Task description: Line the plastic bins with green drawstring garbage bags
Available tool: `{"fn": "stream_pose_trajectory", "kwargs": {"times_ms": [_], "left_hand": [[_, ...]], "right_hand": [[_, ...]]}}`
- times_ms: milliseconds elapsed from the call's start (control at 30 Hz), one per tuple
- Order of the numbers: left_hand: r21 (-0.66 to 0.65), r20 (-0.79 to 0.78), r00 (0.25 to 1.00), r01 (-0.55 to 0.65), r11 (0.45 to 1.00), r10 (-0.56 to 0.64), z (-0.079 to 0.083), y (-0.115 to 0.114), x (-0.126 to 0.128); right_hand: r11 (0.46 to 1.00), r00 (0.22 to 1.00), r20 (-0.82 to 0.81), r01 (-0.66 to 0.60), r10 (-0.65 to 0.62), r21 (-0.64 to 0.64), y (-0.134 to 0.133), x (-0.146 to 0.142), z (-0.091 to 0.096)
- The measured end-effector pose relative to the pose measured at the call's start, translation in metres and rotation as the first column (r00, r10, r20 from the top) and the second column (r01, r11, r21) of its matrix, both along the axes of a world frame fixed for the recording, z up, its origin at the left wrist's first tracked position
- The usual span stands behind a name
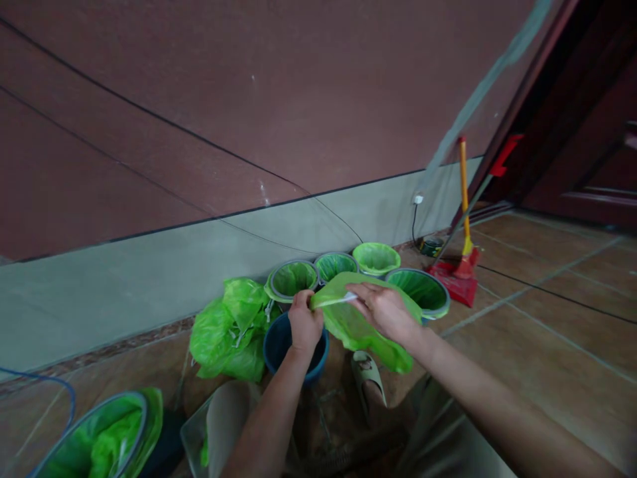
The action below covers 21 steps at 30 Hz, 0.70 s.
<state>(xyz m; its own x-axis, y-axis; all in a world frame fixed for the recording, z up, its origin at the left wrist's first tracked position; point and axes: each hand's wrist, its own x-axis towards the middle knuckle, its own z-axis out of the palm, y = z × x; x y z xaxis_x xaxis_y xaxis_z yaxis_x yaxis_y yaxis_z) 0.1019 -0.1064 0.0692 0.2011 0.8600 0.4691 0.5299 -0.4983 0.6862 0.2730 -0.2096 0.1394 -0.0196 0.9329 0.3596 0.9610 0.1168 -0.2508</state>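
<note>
Between my hands a light green plastic bag (348, 325) is stretched at its rim, the rest hanging down to the right. My left hand (304, 322) grips one end of the bag's edge, fingers closed around it. On the same edge, my right hand (381, 307) pinches a whitish strip along the rim. Below my left hand stands a blue bucket (279, 335) with no bag over its rim. A heap of crumpled green bags (231, 332) with white ties lies to its left.
Several bins lined with green bags, such as a nearby bin (418, 289), stand along the wall. Another lined bin (142, 441) is at lower left. A red dustpan (455, 285) and a yellow-handled broom (465, 192) lean by the doorway. Cables cross wall and floor.
</note>
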Motion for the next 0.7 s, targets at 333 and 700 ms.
{"fn": "stream_pose_trajectory", "kwargs": {"times_ms": [333, 700], "left_hand": [[-0.103, 0.007, 0.993, -0.114, 0.988, 0.115, 0.004, 0.01, -0.001], [-0.036, -0.266, 0.931, -0.27, 0.962, 0.251, -0.005, 0.031, -0.055]], "right_hand": [[0.951, 0.943, 0.131, 0.308, -0.305, 0.0, -0.01, -0.007, -0.056], [0.845, 0.826, 0.275, 0.529, -0.492, -0.077, -0.038, 0.052, -0.058]]}}
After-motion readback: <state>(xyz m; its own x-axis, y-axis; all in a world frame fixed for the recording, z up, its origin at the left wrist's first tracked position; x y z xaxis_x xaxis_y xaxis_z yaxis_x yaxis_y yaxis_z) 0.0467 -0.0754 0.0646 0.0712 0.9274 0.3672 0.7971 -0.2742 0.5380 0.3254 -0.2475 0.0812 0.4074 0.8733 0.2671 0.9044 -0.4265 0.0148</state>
